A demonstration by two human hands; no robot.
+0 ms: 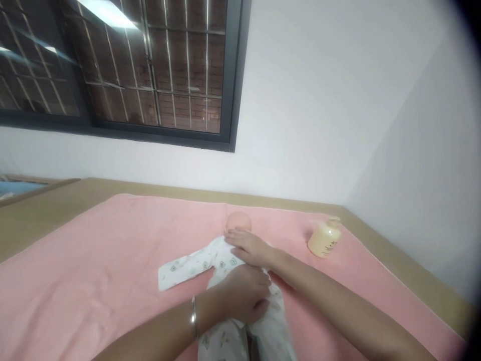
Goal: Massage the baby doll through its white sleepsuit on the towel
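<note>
A baby doll (239, 220) lies on its back, its bald head toward the wall, dressed in a white patterned outfit (225, 255). One sleeve stretches out to the left; the legs run toward me. My right hand (250, 247) rests on the chest just below the head, its fingers stretched out and partly over the neck. Below it, my left hand (246, 293), with a silver bangle at the wrist, is closed at the outfit's front around the belly. Its fingertips are mostly hidden, but cloth seems pinched in them. The doll's right-side sleeve is hidden behind my right arm.
Under the doll a pink mat (112, 240) covers most of a wooden table (80, 200). A pale yellow pump bottle (323, 239) stands on the mat to the right. Behind are a white wall (300, 115) and a dark-framed barred window (233, 90).
</note>
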